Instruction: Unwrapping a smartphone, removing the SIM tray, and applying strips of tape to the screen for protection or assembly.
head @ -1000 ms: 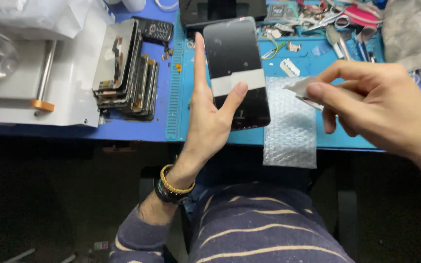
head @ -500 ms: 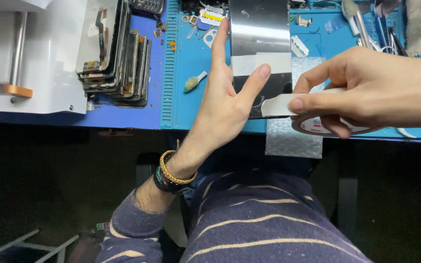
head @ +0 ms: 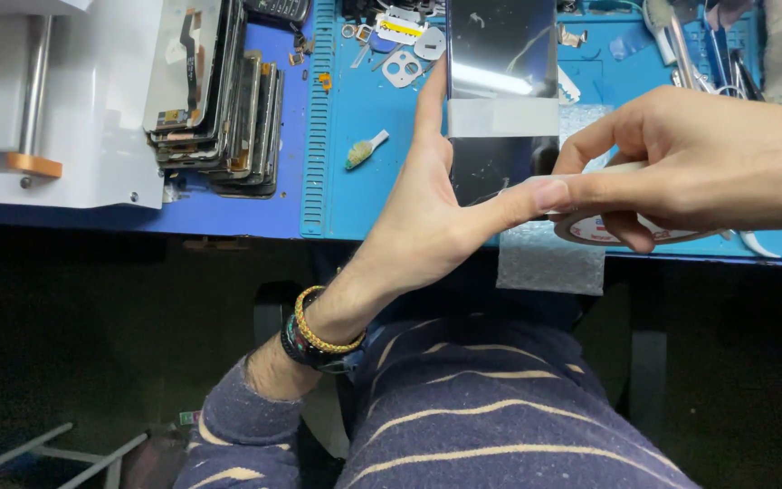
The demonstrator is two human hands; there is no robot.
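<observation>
Tape roll (head: 631, 226) now lower, L hand (head: 436, 217) on screen (head: 502, 100)

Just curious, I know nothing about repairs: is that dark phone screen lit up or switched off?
It looks off. The phone screen is dark with only a glare streak, and a strip of tape crosses it. The left hand holds it.

The phone screen panel (head: 502, 91) is glossy black, crossed by a translucent grey-white tape band (head: 502, 117). The tape roll (head: 631, 226) is off-white with red print on its core. The work mat (head: 364, 181) is bright blue; the bench surface (head: 228, 213) beneath is darker blue. The bubble wrap (head: 549, 258) is clear to silvery. The stacked display panels (head: 219, 100) are black and silver with orange-brown flex strips. The press machine (head: 65, 136) is white with an orange knob. The sleeve (head: 463, 407) is dark navy with thin cream stripes. The bracelets (head: 319, 337) are gold and black.
</observation>
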